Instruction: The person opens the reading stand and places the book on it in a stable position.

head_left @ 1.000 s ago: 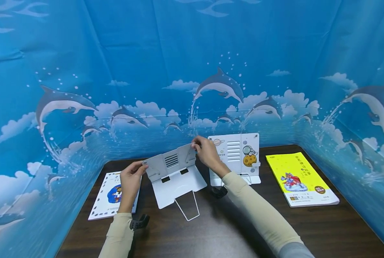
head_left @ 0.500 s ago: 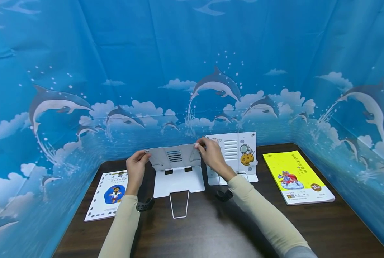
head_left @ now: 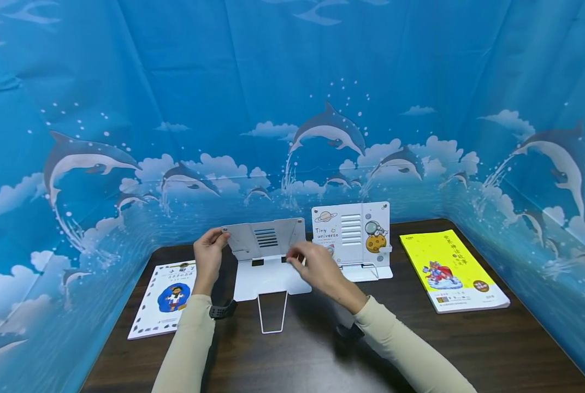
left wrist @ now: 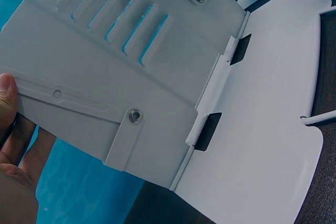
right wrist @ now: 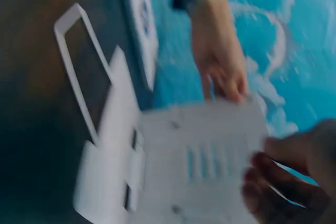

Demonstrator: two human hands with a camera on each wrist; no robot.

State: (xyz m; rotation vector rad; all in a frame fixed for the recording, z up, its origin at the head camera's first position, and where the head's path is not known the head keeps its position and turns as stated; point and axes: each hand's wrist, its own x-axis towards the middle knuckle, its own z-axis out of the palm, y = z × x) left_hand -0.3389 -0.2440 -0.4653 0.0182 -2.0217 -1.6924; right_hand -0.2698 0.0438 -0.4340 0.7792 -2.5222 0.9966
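Observation:
A white metal book stand (head_left: 271, 279) stands unfolded on the table with its slotted panel raised and its plain back facing me. A wire loop (head_left: 272, 332) sticks out from its base towards me. My left hand (head_left: 207, 262) pinches the panel's upper left corner between thumb and fingers, as the left wrist view also shows at the panel's edge (left wrist: 37, 95). In front of the stand's right side hovers my right hand (head_left: 321, 270), fingers loosely bent and nothing visible in them. It looks blurred in the right wrist view, so any touch on the panel is unclear.
To the right stands a second, upright book stand (head_left: 351, 232) with planet and astronaut prints. A yellow book (head_left: 451, 270) lies at the right, a white book (head_left: 161, 305) at the left, partly behind my left arm. A dolphin-print curtain (head_left: 253, 136) surrounds the dark table (head_left: 317, 355).
The stand was straightened from its tilt and shifted slightly. My right hand has let go of the panel's upper right corner and moved down towards me. My left hand keeps its pinch.

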